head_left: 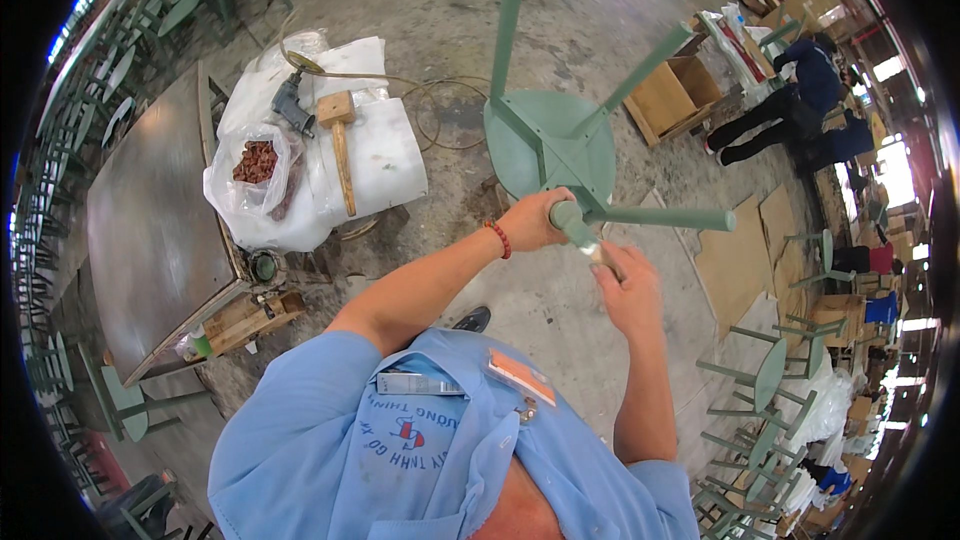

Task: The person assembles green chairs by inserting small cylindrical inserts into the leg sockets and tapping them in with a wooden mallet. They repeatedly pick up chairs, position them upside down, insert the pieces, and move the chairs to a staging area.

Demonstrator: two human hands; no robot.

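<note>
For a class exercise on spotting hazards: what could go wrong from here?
The small item in the right hand is close to the left hand; a slip might hurt it. The thin hose looping near the green stool could trip someone. The wooden mallet's handle reaches near the white padding's edge; a bump might knock it off.

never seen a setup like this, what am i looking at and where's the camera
There is no machine here: someone is working bare-handed. The single picture comes from a wide fisheye camera worn on the head, looking down, so straight edges bend near the rim. The left hand holds a leg of an upturned green stool; the right hand pinches a small object beside it, too unclear to name. To the left, white padding bears a wooden mallet, a dark gun-shaped tool and a plastic bag of reddish-brown pieces.
</note>
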